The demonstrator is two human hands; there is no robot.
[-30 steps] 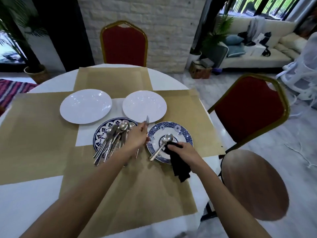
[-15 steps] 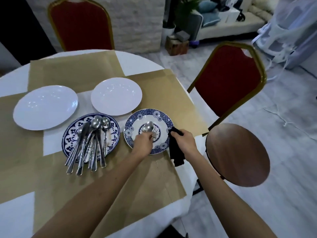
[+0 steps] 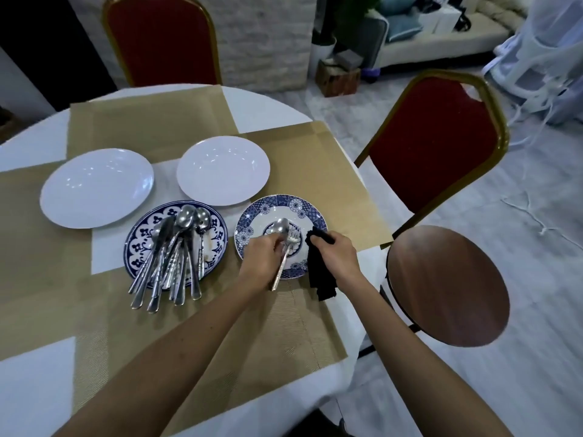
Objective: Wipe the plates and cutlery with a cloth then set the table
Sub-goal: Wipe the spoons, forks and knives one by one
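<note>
A small blue-patterned plate (image 3: 285, 202) lies near the table's right edge with a spoon (image 3: 280, 228) and a fork (image 3: 285, 257) on it. My left hand (image 3: 260, 263) is over the plate's near-left side, fingers curled at the fork's handle, whose end sticks out past the rim. My right hand (image 3: 337, 253) grips a black cloth (image 3: 320, 275) at the plate's right rim. To the left, a larger blue plate (image 3: 138, 238) carries a pile of several spoons and knives (image 3: 173, 257). Two white plates (image 3: 97, 187) (image 3: 224, 170) sit behind.
Tan placemats (image 3: 151, 127) overlap on the round white table (image 3: 38, 383). A red chair (image 3: 435, 152) and a round wooden stool (image 3: 448, 285) stand close on the right. Another red chair (image 3: 161, 42) is at the far side.
My left hand carried the fork from beside the cutlery plate onto the small plate next to the spoon. My view swung right and down. My right hand stayed at the rim with the cloth.
</note>
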